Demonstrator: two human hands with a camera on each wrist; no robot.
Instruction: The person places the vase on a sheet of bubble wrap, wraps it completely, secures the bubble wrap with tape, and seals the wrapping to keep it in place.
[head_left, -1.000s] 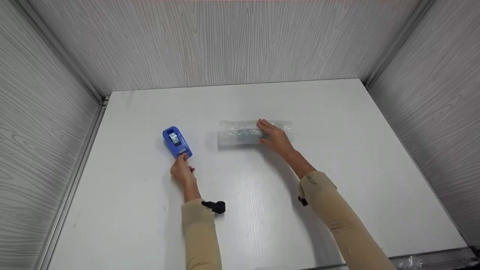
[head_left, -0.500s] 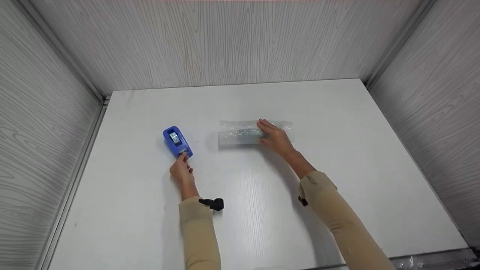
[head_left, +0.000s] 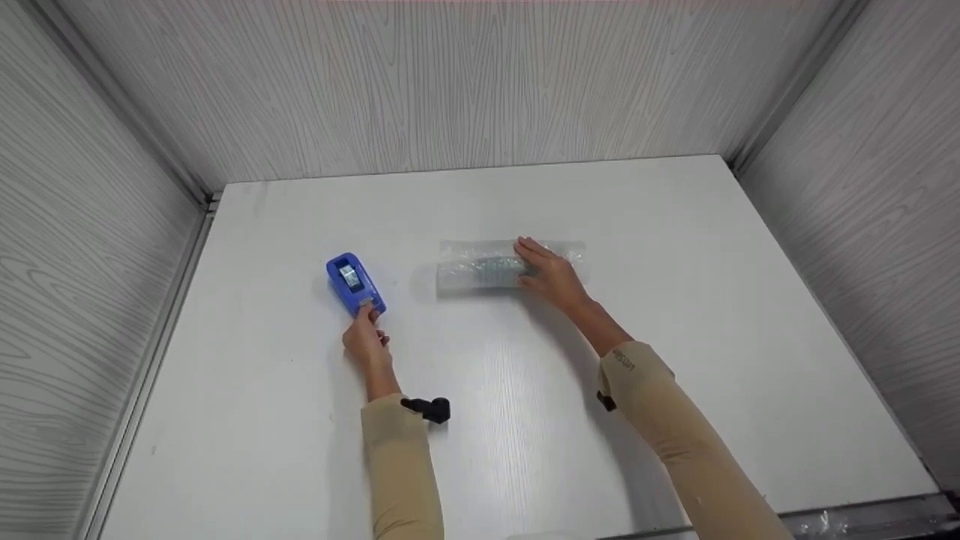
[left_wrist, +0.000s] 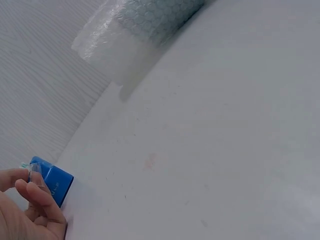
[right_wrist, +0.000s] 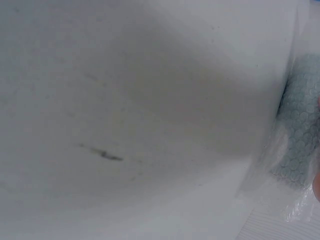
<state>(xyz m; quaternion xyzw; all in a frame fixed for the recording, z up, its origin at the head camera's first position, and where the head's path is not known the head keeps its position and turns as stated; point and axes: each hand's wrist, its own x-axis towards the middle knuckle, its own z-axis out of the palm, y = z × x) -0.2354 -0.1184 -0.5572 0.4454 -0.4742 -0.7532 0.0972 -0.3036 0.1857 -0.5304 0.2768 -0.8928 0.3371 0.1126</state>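
A blue tape dispenser (head_left: 355,285) lies on the left of the table, its roll of tape showing in the middle. My left hand (head_left: 365,341) is at its cutter end. In the left wrist view, thumb and finger pinch the end of the clear tape (left_wrist: 36,175). Right of the dispenser lies a bundle of bubble wrap (head_left: 465,276), rolled around something greenish that shows through the layers. A loose flap runs along its far side. My right hand (head_left: 555,281) rests on the bundle's right part with fingers extended over it, covering part of the contents.
The white table (head_left: 480,420) is bounded by wood-grain panels (head_left: 480,82) at the back and both sides. Clear plastic (head_left: 825,521) lies by the front right edge. Each sleeve carries a black wrist camera (head_left: 431,409).
My left hand and forearm shift slightly, staying at the dispenser's cutter end. The right hand, the bubble wrap and the dispenser hold their places.
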